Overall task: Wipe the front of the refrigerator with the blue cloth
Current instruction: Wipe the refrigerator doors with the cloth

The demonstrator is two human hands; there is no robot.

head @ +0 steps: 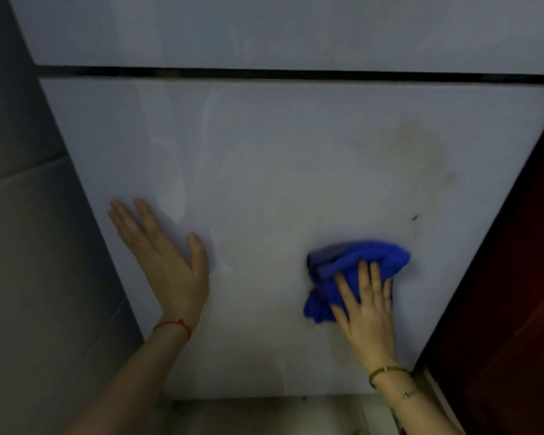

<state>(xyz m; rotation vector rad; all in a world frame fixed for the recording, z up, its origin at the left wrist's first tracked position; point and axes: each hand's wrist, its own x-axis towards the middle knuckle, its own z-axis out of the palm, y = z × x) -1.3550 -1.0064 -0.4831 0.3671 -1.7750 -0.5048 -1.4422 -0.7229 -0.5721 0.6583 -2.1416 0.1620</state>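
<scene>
The refrigerator's pale grey lower door (280, 171) fills the middle of the head view, with a dark horizontal gap (296, 73) separating it from the upper door (264, 29). A bunched blue cloth (352, 265) is pressed flat against the lower door at the right. My right hand (366, 312) lies over the cloth's lower part, fingers spread on it. My left hand (167, 262) rests flat and open on the door's left side, holding nothing. A yellowish stain (418, 158) and a small dark mark (415, 217) sit above and right of the cloth.
A grey tiled wall (35, 230) runs along the refrigerator's left edge. A dark reddish-brown surface (509, 293) stands at its right edge. Floor (264, 416) shows below the door's bottom edge.
</scene>
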